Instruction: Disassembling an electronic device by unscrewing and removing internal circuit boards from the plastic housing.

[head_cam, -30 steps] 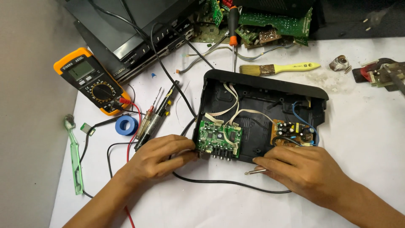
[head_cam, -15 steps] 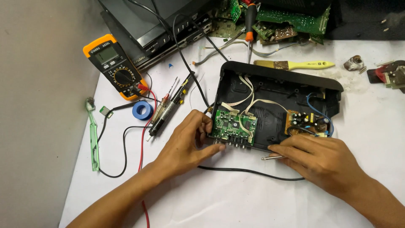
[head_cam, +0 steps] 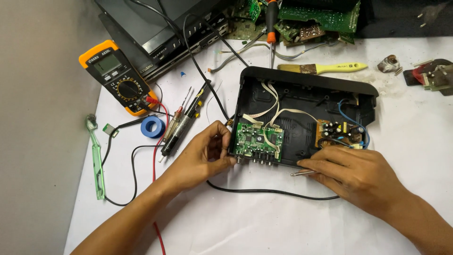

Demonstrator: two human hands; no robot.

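An open black plastic case lies on the white table. Inside it are a green circuit board at the front left and a brown power board at the right, with white ribbon cables between them. My left hand grips the case's front left corner, fingers curled against the wall beside the green board. My right hand rests at the front edge below the brown board and holds a thin metal tool, whose tip points left along that edge.
A yellow multimeter with red and black leads, a blue tape roll, probes and a green toothbrush lie left. A yellow-handled brush, a screwdriver and loose green boards sit behind. A black cable runs in front.
The view has shifted, so everything sits further right in the frame. My left hand has slid from below the green board up to the case's left corner. My right hand stays put.
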